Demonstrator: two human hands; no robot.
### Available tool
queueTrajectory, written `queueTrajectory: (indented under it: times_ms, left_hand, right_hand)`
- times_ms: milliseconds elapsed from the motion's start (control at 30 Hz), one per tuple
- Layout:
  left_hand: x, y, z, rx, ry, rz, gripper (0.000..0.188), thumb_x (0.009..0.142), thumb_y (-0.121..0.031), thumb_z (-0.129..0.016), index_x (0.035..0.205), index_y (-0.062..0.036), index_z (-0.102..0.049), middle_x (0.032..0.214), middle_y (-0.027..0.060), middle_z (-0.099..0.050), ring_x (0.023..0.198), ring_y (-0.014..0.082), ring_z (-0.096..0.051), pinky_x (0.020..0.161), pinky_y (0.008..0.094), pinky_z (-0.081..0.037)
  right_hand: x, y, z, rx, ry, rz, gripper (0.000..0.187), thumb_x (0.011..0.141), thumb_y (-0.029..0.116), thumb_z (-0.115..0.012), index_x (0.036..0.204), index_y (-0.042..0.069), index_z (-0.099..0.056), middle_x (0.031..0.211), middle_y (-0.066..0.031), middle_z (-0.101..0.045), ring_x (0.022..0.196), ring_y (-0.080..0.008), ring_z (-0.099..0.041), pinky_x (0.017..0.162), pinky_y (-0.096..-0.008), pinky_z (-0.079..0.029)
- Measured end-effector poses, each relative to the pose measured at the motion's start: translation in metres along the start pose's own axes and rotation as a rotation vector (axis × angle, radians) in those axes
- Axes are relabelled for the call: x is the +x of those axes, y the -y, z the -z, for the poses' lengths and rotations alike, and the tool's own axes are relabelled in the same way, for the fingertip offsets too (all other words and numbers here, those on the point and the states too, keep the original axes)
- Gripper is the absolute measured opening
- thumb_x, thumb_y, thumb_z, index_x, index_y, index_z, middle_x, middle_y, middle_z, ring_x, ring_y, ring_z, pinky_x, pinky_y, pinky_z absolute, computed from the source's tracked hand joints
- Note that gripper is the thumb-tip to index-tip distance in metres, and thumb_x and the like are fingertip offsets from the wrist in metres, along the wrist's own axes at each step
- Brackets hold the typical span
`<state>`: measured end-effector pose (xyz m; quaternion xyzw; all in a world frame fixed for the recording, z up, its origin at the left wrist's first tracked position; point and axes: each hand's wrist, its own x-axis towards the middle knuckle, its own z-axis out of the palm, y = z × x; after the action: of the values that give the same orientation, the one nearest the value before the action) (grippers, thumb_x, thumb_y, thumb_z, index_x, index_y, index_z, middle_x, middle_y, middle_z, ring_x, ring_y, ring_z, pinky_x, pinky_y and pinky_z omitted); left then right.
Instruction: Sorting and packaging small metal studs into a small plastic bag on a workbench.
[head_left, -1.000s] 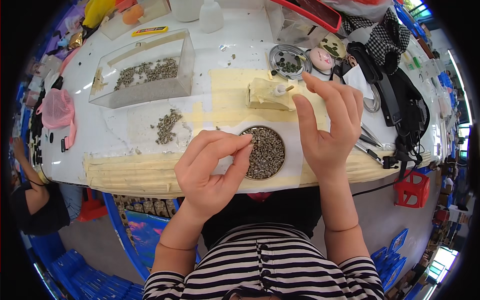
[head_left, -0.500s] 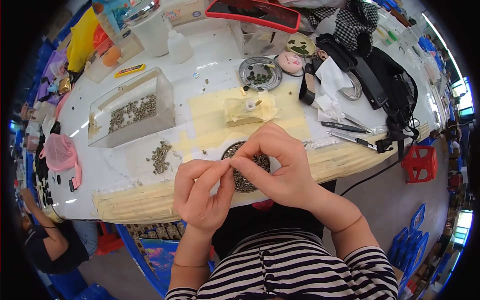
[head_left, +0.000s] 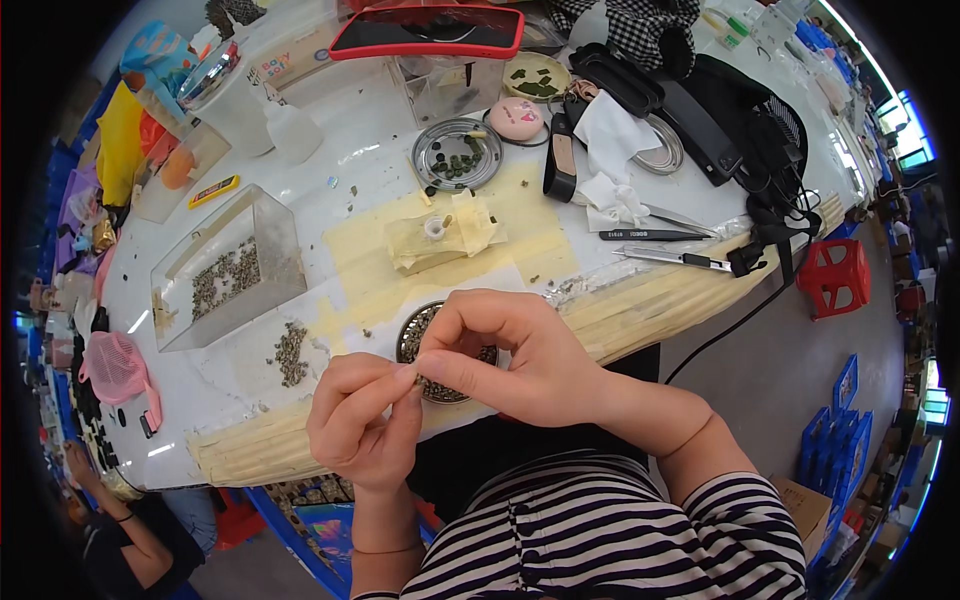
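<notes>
- The left hand [head_left: 365, 425] is holding the tips of its thumb and index finger pressed together; the other fingers are bending inward.
- The right hand [head_left: 525, 350] is bringing thumb and index fingertips together too, and they are meeting the left fingertips. If a tiny piece is sitting between them, I cannot tell; it is too small and covered.
- The round tin [head_left: 399, 345] is lying just under the right hand, which is hiding part of it. Many small metallic pieces [head_left: 449, 390] are filling what is showing of it.
- So the work is looking partly done at most: some handling is going on at the fingertips, while plenty of pieces are waiting in the tin.
- More similar pieces are lying in a loose pile [head_left: 290, 353] on the table [head_left: 335, 215], and others are resting inside the clear box [head_left: 284, 245].
- The taped block [head_left: 432, 256] is standing beyond the tin, and no hand is touching it.
- How many pieces are already finished, the view is not showing.
</notes>
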<state>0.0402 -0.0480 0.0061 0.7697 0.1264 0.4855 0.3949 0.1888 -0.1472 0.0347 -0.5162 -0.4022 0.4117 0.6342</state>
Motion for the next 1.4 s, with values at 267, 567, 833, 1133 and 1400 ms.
queueTrajectory:
  times_ms: [267, 567, 833, 1133, 1400]
  left_hand:
    - [-0.001, -0.002, -0.007, 0.224, -0.027, -0.085, 0.028, 0.071, 0.013, -0.074, 0.095, -0.0003, -0.072, 0.083, 0.0084, -0.065, 0.073, 0.0221, -0.062, 0.066, 0.0300, -0.050]
    - [0.000, -0.004, -0.009, 0.182, -0.006, -0.145, 0.026, 0.077, 0.016, -0.069, 0.100, 0.0032, -0.069, 0.087, 0.0113, -0.066, 0.075, 0.0219, -0.061, 0.067, 0.0298, -0.048]
    - [0.000, -0.002, -0.009, 0.239, -0.023, -0.151, 0.026, 0.072, 0.008, -0.080, 0.096, 0.0014, -0.071, 0.085, 0.0106, -0.067, 0.072, 0.0228, -0.065, 0.063, 0.0307, -0.053]
    - [0.000, -0.001, -0.005, 0.158, -0.025, -0.117, 0.021, 0.076, 0.007, -0.077, 0.095, 0.0013, -0.071, 0.085, 0.0102, -0.067, 0.073, 0.0234, -0.065, 0.065, 0.0308, -0.053]
    - [0.000, 0.000, -0.010, 0.318, -0.029, -0.198, 0.024, 0.074, 0.009, -0.077, 0.096, 0.0028, -0.071, 0.085, 0.0113, -0.067, 0.072, 0.0242, -0.065, 0.063, 0.0310, -0.052]
  right_hand:
    - [0.002, -0.005, -0.005, -0.493, -0.179, 0.490, 0.007, 0.084, 0.000, -0.073, 0.086, -0.001, -0.067, 0.080, -0.0064, -0.063, 0.065, -0.0123, -0.060, 0.056, -0.0246, -0.048]
    - [-0.001, 0.000, -0.004, -0.207, -0.072, 0.137, 0.008, 0.091, 0.004, -0.067, 0.089, -0.003, -0.065, 0.080, -0.0067, -0.063, 0.066, -0.0105, -0.061, 0.059, -0.0230, -0.048]
    - [-0.002, -0.005, -0.006, -0.323, -0.098, 0.257, 0.008, 0.091, 0.003, -0.066, 0.088, -0.003, -0.063, 0.080, -0.0055, -0.062, 0.066, -0.0087, -0.059, 0.060, -0.0222, -0.048]
    - [-0.007, -0.005, -0.010, -0.086, -0.057, 0.028, 0.005, 0.094, 0.003, -0.063, 0.093, -0.002, -0.062, 0.082, -0.0035, -0.061, 0.069, -0.0067, -0.057, 0.061, -0.0219, -0.047]
    - [-0.002, -0.016, -0.013, -0.784, -0.290, 0.710, 0.008, 0.084, 0.004, -0.072, 0.087, 0.002, -0.065, 0.076, -0.0071, -0.061, 0.062, -0.0157, -0.059, 0.053, -0.0261, -0.047]
